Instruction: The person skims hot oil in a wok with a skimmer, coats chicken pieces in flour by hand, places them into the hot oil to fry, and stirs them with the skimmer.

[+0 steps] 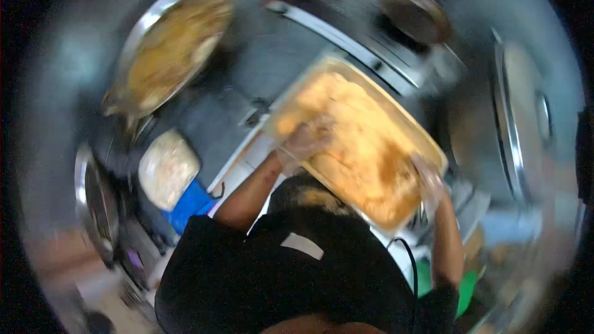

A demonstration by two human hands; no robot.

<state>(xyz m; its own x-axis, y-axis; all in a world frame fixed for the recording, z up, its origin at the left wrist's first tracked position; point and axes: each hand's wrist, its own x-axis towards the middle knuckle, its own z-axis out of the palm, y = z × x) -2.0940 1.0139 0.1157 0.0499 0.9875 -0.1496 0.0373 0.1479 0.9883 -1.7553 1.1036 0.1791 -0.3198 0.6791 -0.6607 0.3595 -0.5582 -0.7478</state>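
A large rectangular tub (426, 135) full of orange-yellow powder, like seasoned flour (352, 127), sits in front of my body. My left hand (309, 139), in a clear plastic glove, reaches over the tub's near left side and touches the powder; its fingers are smeared by motion. At the right end is my right hand (428, 176), also in a clear glove, against the inner side of the tub. A darker brown hollow in the powder lies beside it. Blur hides whether those fingers grip anything.
A wide metal pan of yellowish-brown contents (173, 49) stands at the upper left. Below it lies a pale, filled plastic bag (168, 170) beside a blue cloth-like item (189, 204). A stove with a dark pan (414, 18) is beyond the tub; a large lidded pot (489, 124) is at right.
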